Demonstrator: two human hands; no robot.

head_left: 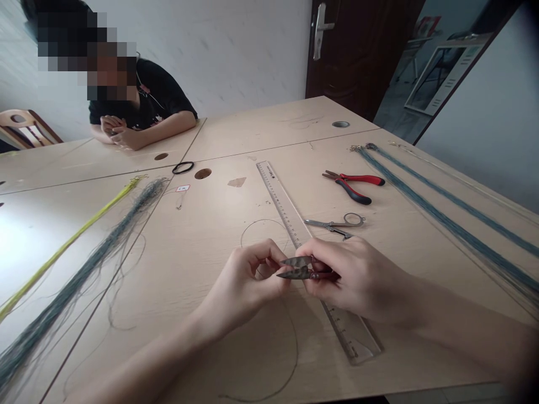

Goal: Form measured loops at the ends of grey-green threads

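Steel snips (300, 268) are gripped in the right hand (357, 280) near the front edge of the table (202, 235), blades slightly parted and pointed at the left hand (246, 283), whose fingertips are pinched shut right at the blade tips (whether the thin thread (257, 222) is caught between them is too fine to be told). A fingertip could be nicked, it is judged, were the blades closed so near the skin, or slack thread could be missed. The snips are held between both hands, just over the ruler (282, 199).
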